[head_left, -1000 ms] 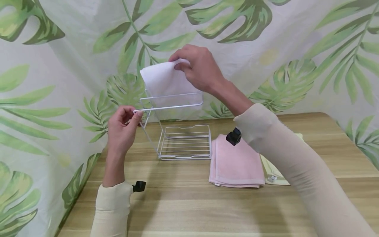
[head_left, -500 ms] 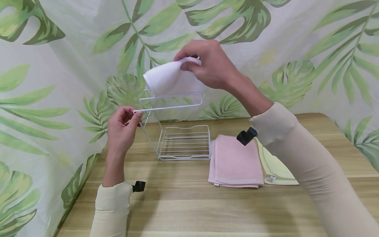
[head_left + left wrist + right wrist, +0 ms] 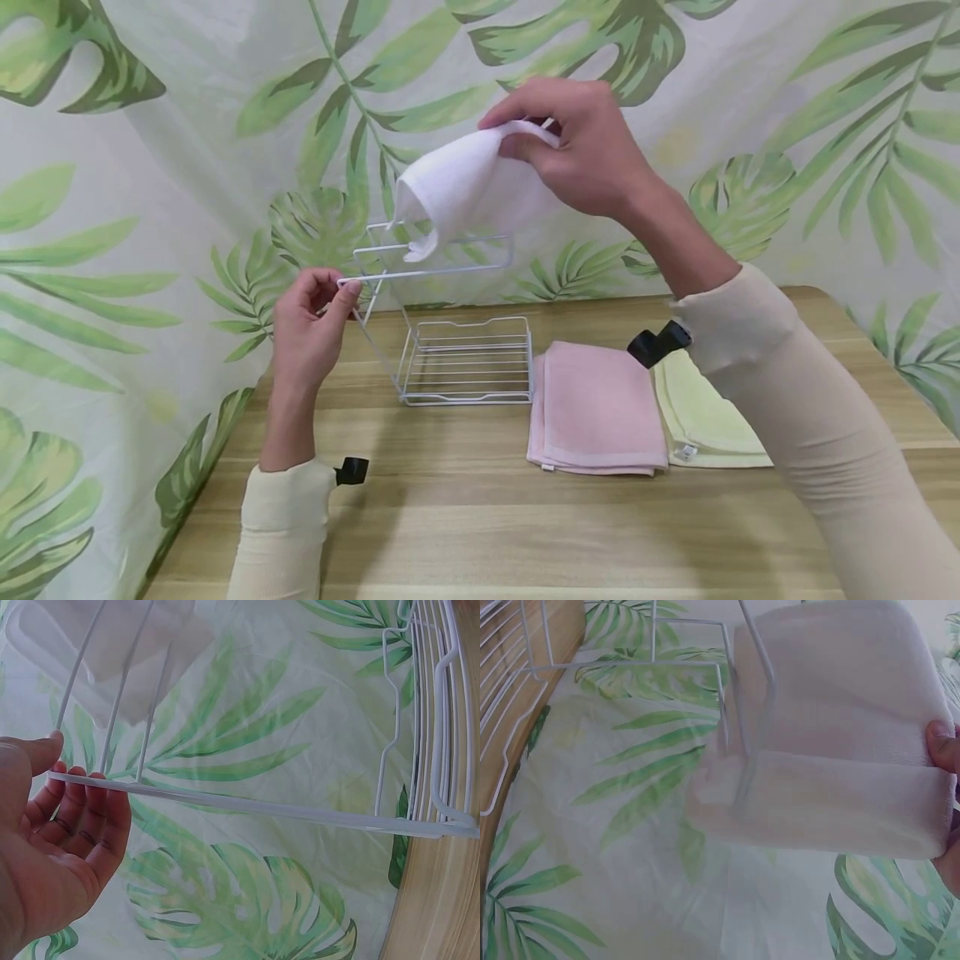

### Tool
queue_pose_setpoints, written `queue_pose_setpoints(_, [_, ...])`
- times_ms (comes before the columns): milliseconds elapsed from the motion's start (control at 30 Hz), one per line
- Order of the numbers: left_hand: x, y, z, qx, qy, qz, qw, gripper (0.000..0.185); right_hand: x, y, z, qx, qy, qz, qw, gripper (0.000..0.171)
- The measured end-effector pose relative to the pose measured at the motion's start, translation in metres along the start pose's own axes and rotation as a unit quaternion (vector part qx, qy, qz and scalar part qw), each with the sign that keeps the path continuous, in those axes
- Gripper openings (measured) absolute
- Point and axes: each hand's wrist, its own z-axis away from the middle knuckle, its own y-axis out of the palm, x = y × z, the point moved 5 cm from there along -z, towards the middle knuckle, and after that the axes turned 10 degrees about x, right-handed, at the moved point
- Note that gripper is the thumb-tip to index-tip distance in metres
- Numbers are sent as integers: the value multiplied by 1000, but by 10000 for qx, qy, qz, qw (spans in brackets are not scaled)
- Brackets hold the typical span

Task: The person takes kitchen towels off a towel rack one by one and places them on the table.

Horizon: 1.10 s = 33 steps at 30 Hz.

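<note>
Fingers (image 3: pixel 525 112) of the right hand (image 3: pixel 592 150) pinched a folded white towel (image 3: pixel 457 187) above the wire rack (image 3: pixel 450 317); the left hand (image 3: pixel 307 325) gripped the rack's top-left corner. Pink towel (image 3: pixel 600 408) and yellow towel (image 3: pixel 705 417) lay right on the surface (image 3: pixel 480 517).

Pinched at the right edge by fingertips (image 3: pixel 943 746), a folded white terry cloth (image 3: pixel 832 735) hangs against the thin white wire rack (image 3: pixel 724 682), before a leaf-printed fabric backdrop (image 3: pixel 630 825), with a wooden tabletop (image 3: pixel 525 630) at upper left.
</note>
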Motion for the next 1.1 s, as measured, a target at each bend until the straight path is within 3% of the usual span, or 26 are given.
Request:
queue_pose_setpoints(467, [1, 1, -2, 6, -24, 55, 10000, 11, -19, -32, 42, -880, -99, -642, 9940, 17])
queue_pose_setpoints(600, [1, 0, -1, -9, -34, 59, 10000, 11, -22, -40, 54, -1036, 168, -823, 9911, 17])
queue_pose_setpoints(800, [0, -1, -1, -31, -26, -10, 10000, 10, -31, -50, 75, -1093, 350, -634, 9914, 17])
queue_pose_setpoints(1100, [-1, 0, 0, -26, -70, 9, 10000, 11, -49, -68, 103, -1201, 1258, -783, 9816, 21])
